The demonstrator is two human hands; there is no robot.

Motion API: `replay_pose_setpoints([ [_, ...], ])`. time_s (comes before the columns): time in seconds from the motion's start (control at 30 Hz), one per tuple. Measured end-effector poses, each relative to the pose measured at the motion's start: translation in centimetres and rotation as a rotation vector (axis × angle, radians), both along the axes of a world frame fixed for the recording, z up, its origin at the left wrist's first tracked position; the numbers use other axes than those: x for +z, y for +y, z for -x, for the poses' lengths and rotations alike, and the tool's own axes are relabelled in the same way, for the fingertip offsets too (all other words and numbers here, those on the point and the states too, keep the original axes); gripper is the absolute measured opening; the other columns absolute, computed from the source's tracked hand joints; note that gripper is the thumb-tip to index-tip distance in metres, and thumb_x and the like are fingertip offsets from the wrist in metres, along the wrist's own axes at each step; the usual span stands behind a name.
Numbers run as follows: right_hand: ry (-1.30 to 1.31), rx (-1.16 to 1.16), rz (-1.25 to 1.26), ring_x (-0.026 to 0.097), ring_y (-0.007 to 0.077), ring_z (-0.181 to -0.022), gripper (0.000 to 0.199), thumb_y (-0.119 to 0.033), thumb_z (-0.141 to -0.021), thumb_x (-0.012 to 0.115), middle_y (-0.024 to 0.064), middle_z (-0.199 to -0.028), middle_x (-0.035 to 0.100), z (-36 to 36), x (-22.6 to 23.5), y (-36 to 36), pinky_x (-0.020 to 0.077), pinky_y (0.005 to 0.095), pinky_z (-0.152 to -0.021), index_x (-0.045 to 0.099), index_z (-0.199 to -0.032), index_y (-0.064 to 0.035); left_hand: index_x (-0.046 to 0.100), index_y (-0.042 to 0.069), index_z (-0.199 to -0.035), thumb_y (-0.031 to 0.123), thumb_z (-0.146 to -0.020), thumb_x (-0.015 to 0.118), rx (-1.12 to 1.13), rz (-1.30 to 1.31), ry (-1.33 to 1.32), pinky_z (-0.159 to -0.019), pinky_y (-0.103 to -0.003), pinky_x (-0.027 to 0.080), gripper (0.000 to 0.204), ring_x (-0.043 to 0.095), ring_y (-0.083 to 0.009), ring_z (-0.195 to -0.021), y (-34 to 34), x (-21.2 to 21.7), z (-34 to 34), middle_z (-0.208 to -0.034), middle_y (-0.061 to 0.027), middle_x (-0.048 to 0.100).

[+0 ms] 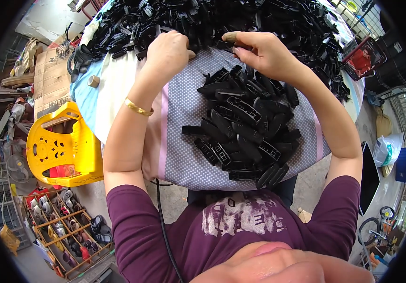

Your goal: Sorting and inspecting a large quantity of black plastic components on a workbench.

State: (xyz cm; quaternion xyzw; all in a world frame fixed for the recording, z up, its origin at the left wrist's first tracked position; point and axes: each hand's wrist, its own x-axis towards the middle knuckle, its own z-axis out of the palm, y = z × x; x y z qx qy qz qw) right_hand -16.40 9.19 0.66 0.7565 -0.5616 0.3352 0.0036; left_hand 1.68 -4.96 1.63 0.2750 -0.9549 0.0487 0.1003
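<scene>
My left hand (169, 51) is curled closed at the near edge of a big heap of black plastic parts (132, 26). Its fingertips face away, so whatever they hold is hidden. Across from it, my right hand (265, 53) pinches a small black plastic part between thumb and forefinger; brownish tape or a finger cover wraps the forefinger's tip. Nearer to me, between my forearms, lies a smaller pile of long, curved black plastic pieces (248, 122). Some show an open frame of slots, others a smooth rounded back. They rest on a grey dotted cloth (179, 141).
A roll of tape (94, 81) sits on the table's left side. Left of the table stands a yellow plastic chair (66, 146), with a shoe rack (66, 231) below it. A phone (364, 57) stands at the right edge. A black cable (163, 221) runs down my front.
</scene>
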Motion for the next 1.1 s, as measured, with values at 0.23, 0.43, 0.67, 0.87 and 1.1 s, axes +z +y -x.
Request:
replay_pose_setpoints([
  [0.23, -0.863, 0.035, -0.194, 0.063, 0.0106, -0.077, 0.028, -0.013, -0.090, 0.054, 0.0061, -0.090, 0.066, -0.2, -0.1, 1.5, 0.0532, 0.0220, -0.066, 0.059, -0.115, -0.0006, 0.064, -0.001, -0.105, 0.007, -0.086, 0.059, -0.224, -1.080, 0.505, -0.068, -0.023, 0.049, 0.021, 0.058, -0.0086, -0.073, 1.4, 0.4, 1.1, -0.081, -0.0031, 0.065],
  [0.43, -0.968, 0.044, -0.192, 0.065, 0.0128, -0.078, 0.026, -0.011, -0.091, 0.052, 0.0080, -0.090, 0.066, -0.8, 0.0, 1.8, 0.0537, 0.0213, -0.063, 0.059, -0.113, 0.0015, 0.064, -0.001, -0.104, 0.003, -0.083, 0.061, -0.313, -1.221, 0.822, -0.069, -0.023, 0.050, 0.021, 0.059, -0.0103, -0.072, 3.0, -0.8, 2.2, -0.084, -0.0056, 0.067],
  [0.67, -0.748, -0.073, -0.108, 0.061, 0.0083, -0.069, 0.024, -0.006, -0.089, 0.053, 0.0065, -0.086, 0.064, -1.4, 0.2, 2.3, 0.0499, 0.0184, -0.057, 0.060, -0.112, 0.0017, 0.061, -0.005, -0.107, -0.006, -0.084, 0.051, -0.339, -1.175, 0.820, -0.078, -0.028, 0.052, 0.025, 0.064, -0.0154, -0.080, 3.1, -1.2, 2.2, -0.089, -0.0095, 0.066],
  [0.87, -0.269, -0.176, 0.275, 0.060, 0.0090, -0.069, 0.016, -0.002, -0.085, 0.057, 0.0050, -0.087, 0.061, -1.5, -0.6, 1.9, 0.0499, 0.0202, -0.058, 0.062, -0.099, 0.0035, 0.062, -0.004, -0.108, 0.000, -0.084, 0.057, -0.288, -1.344, 1.040, -0.072, -0.020, 0.048, 0.024, 0.059, -0.0084, -0.078, 6.5, -1.0, 3.0, -0.090, -0.0049, 0.065],
  [1.1, -0.409, -0.194, 0.174, 0.061, 0.0106, -0.076, 0.020, -0.014, -0.084, 0.064, 0.0059, -0.087, 0.063, -1.4, -0.1, 1.9, 0.0500, 0.0211, -0.065, 0.059, -0.096, 0.0018, 0.060, -0.002, -0.112, 0.007, -0.087, 0.058, -0.464, -1.455, 1.092, -0.085, -0.023, 0.047, 0.026, 0.059, -0.0111, -0.092, 5.9, -0.2, 2.6, -0.100, -0.0077, 0.064],
])
